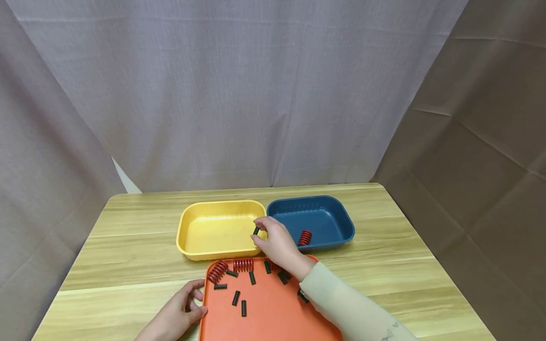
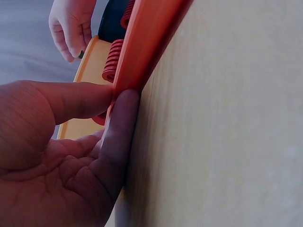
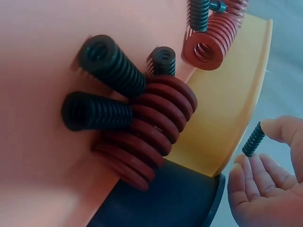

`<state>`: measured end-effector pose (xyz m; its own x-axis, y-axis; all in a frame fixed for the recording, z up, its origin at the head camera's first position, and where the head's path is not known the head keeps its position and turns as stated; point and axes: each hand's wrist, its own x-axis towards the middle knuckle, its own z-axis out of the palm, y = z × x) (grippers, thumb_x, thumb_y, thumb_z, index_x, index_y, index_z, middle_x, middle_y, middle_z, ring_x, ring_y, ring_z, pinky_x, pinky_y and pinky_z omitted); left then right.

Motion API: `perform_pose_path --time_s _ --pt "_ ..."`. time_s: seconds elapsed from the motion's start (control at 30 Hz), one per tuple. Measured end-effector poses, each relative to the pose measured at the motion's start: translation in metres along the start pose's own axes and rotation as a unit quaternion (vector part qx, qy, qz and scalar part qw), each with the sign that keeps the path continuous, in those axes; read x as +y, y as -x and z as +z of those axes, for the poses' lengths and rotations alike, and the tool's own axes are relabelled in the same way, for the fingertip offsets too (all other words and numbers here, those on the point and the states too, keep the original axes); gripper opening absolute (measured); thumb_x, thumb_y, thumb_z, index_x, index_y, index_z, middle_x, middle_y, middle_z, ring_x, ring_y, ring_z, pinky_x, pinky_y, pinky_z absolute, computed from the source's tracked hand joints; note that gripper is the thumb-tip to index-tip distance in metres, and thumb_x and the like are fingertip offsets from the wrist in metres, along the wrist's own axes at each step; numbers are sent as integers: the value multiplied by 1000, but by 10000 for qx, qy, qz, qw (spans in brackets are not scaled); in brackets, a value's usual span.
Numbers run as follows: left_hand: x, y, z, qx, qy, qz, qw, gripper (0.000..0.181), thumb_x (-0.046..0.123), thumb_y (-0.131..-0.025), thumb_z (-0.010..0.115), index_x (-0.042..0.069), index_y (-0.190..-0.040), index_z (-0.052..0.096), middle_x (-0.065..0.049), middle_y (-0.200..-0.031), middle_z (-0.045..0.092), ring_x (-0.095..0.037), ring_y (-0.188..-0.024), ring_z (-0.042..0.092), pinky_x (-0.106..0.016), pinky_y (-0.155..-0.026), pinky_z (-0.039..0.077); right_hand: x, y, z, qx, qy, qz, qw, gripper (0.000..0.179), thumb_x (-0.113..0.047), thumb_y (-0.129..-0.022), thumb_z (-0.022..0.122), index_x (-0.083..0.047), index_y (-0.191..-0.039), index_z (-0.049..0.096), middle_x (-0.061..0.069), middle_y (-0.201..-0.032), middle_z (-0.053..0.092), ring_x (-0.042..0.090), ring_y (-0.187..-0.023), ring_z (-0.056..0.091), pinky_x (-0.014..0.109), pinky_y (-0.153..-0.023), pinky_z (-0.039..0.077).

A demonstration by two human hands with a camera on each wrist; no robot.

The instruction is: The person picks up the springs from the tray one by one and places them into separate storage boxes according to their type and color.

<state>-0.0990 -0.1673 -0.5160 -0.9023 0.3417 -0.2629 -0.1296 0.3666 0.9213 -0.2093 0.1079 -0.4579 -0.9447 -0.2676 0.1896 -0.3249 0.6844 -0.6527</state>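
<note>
My right hand (image 1: 277,242) pinches a small dark green coil spring (image 1: 256,230) between thumb and fingertips, above the right end of the yellow bin (image 1: 215,233). The right wrist view shows this spring (image 3: 253,140) held by its ends. My left hand (image 1: 180,309) grips the left edge of the orange tray (image 1: 277,324), thumb (image 2: 85,100) on one side of the rim and a finger on the other. On the tray lie several small dark springs (image 1: 244,308) and larger red springs (image 1: 243,265); my right forearm partly covers some.
The blue bin (image 1: 317,223) stands right of the yellow one, with a red spring (image 1: 304,237) inside. Both bins sit behind the tray on a wood-grain table (image 1: 396,279). A grey curtain (image 1: 256,94) hangs behind the table.
</note>
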Motion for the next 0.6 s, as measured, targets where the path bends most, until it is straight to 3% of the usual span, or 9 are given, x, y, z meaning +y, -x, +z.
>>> perform_pose_path --time_s 0.6 --pt "-2 -2 -1 -33 21 91 10000 61 9 -88 70 -7 -137 37 -9 -102 49 -18 -77 51 -26 -61 45 -2 -14 8 -123 272 105 9995 42 -23 -92 68 -10 -129 58 4 -121 60 19 -111 56 38 -92 48"
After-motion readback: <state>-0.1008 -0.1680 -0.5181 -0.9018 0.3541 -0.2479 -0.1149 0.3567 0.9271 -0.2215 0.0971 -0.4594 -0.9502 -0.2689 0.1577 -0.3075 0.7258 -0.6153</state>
